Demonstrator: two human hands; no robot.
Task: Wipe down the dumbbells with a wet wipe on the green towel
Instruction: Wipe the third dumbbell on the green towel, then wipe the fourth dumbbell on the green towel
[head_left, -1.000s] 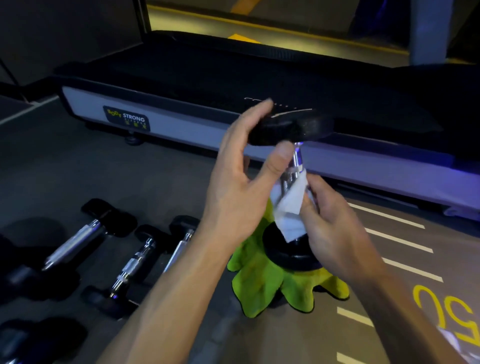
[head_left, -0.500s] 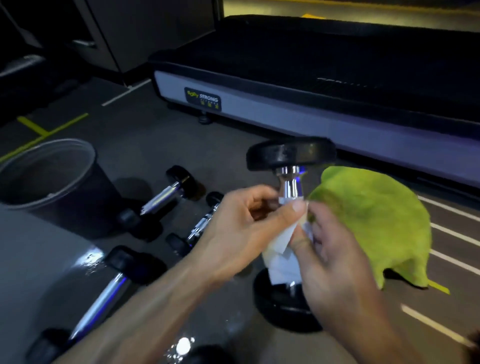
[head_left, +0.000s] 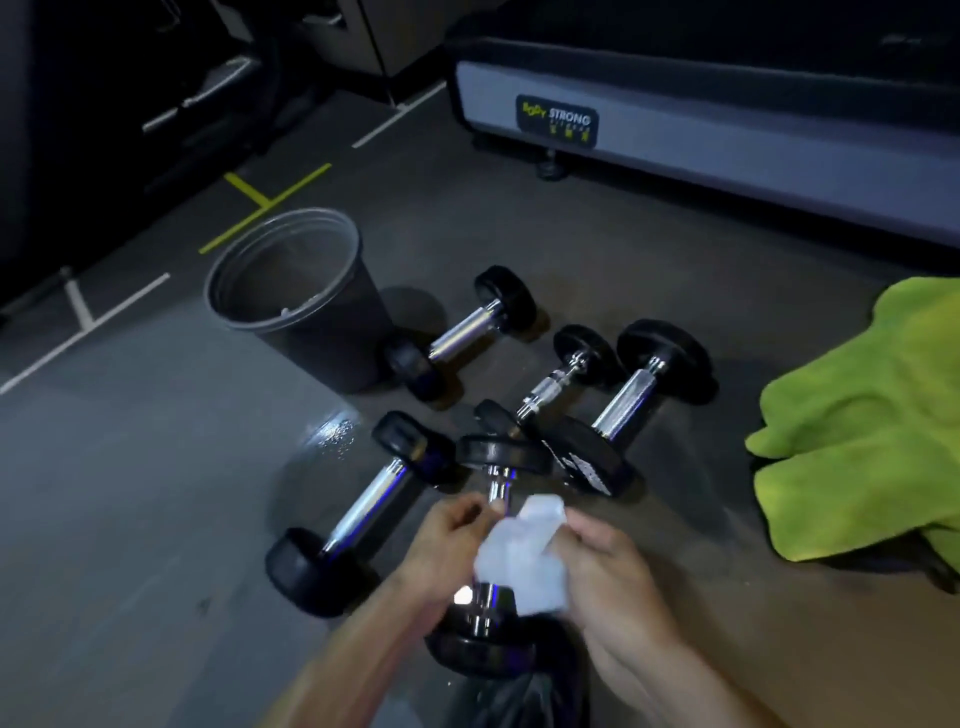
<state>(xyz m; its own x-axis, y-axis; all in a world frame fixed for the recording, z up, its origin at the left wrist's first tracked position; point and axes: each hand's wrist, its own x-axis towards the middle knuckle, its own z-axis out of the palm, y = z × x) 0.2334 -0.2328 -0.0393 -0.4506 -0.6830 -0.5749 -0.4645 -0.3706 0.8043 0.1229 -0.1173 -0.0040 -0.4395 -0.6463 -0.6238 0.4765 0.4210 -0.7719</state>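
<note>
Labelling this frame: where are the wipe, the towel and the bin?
wipe (head_left: 519, 553), head view, middle of the crumpled sheet.
towel (head_left: 867, 415), head view, middle of the green cloth.
bin (head_left: 234, 317), head view, near rim.

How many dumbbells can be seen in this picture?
5: one upright in the hands, one left of it, one beside the bin, two in the middle.

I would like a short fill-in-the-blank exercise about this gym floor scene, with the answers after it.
1. The right hand holds a white ____ against the upright dumbbell.
2. The towel lying at the right is ____ in colour.
3. Besides the upright one, ____ dumbbells lie on the floor.
4. The grey bin stands to the ____ of the dumbbells.

Answers: wipe; green; four; left
</note>
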